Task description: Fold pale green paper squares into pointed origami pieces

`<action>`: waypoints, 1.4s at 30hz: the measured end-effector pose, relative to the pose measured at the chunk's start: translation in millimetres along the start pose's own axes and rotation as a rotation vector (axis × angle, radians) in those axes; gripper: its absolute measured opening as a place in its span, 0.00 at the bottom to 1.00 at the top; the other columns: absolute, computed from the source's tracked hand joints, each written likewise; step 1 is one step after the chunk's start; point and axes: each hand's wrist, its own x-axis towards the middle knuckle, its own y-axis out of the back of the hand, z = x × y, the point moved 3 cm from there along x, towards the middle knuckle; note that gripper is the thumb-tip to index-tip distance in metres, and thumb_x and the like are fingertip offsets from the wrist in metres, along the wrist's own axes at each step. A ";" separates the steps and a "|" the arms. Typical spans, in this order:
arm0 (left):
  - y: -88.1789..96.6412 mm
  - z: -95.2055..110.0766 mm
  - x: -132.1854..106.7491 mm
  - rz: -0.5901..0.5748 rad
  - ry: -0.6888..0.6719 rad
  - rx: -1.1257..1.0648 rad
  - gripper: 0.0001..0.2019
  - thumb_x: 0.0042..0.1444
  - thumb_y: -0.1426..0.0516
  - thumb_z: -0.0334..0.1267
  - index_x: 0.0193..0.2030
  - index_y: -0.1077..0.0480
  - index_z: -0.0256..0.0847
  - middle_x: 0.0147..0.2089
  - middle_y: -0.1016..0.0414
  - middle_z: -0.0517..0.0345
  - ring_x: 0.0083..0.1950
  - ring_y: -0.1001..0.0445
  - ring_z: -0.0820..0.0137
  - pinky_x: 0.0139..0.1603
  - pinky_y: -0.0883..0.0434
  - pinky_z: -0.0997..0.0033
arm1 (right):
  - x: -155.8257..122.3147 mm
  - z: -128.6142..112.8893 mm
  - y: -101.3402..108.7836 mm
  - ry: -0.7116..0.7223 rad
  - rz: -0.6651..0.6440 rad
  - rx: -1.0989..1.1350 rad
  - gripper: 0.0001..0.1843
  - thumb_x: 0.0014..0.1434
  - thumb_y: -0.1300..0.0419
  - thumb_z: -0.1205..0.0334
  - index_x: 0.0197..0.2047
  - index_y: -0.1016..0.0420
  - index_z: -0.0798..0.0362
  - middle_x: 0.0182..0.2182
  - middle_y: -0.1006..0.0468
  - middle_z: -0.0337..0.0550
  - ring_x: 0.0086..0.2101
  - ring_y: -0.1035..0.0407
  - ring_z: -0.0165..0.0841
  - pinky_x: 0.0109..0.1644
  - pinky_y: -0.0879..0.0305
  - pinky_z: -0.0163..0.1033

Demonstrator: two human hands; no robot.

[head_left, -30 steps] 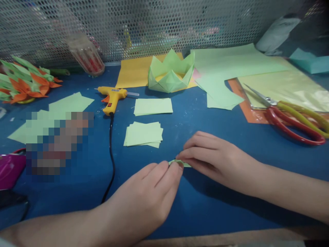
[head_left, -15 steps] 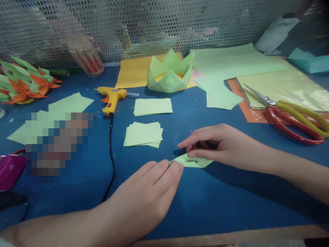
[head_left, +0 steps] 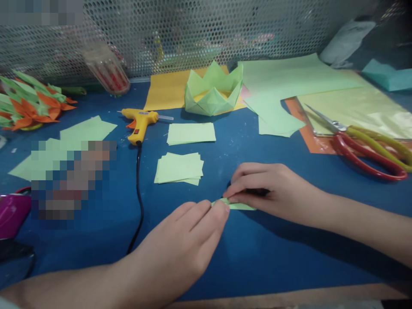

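A small folded piece of light green paper [head_left: 242, 206] lies on the blue tabletop between my hands. My left hand [head_left: 196, 236] is closed on its left end, fingertips pressed down on it. From the right, my right hand [head_left: 273, 191] pinches the paper's upper edge between thumb and fingers. Part of the paper is hidden beneath my fingers. Just beyond, two stacks of green paper rectangles lie one behind the other: the nearer stack [head_left: 179, 168] is fanned unevenly, the farther stack [head_left: 191, 133] is neater.
A yellow glue gun [head_left: 140, 122] with a black cord lies left of the stacks. A folded green paper crown shape [head_left: 212, 96] stands at the back. Large scissors [head_left: 363, 141] rest on the right. Orange and green paper flowers [head_left: 35, 105] and a clear jar [head_left: 111, 73] are at left.
My right hand has come down and slightly left onto the paper, its fingers closing together. The paper's visible part looks narrower. My left hand has stayed in place.
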 end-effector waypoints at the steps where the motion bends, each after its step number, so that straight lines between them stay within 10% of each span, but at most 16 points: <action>1: 0.0 0.0 -0.1 -0.002 0.009 0.000 0.19 0.62 0.56 0.21 0.56 0.33 0.24 0.54 0.27 0.42 0.50 0.28 0.61 0.48 0.31 0.64 | -0.2 -0.2 -0.2 0.035 0.005 -0.008 0.08 0.63 0.43 0.67 0.37 0.22 0.55 0.33 0.25 0.44 0.34 0.28 0.27 0.36 0.31 0.30; 10: 1.1 -0.6 -1.5 0.033 0.024 0.011 0.18 0.63 0.57 0.21 0.54 0.31 0.25 0.51 0.25 0.44 0.50 0.26 0.63 0.50 0.29 0.65 | -6.1 0.2 0.9 0.348 -0.024 -0.209 0.13 0.68 0.50 0.68 0.44 0.25 0.58 0.35 0.25 0.49 0.35 0.31 0.31 0.39 0.32 0.37; 42: -1.9 6.7 -9.0 0.035 0.075 -0.005 0.17 0.64 0.55 0.22 0.54 0.31 0.25 0.53 0.25 0.42 0.52 0.29 0.56 0.51 0.36 0.56 | -2.5 -7.5 3.1 0.386 -0.187 -0.265 0.15 0.67 0.56 0.73 0.41 0.28 0.60 0.36 0.27 0.51 0.38 0.37 0.33 0.42 0.34 0.36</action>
